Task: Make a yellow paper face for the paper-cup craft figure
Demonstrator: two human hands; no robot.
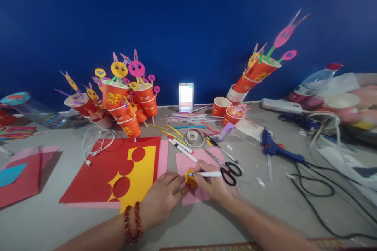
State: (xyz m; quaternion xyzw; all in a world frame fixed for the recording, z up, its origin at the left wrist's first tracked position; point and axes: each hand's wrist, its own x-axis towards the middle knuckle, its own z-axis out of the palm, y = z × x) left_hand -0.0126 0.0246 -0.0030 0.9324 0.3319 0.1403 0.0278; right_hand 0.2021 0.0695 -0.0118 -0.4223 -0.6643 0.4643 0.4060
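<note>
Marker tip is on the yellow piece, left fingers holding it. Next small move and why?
Probably a short stroke of the white marker across the yellow paper piece. The right hand grips the marker with its tip at the piece's edge, and the left hand pinches the piece against the pink sheet, so it looks steadied.

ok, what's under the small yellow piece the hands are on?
A pink sheet lies under the yellow piece, on the grey table. The left hand holding it and the right hand with the white marker cover its edges and the sheet beneath.
</note>
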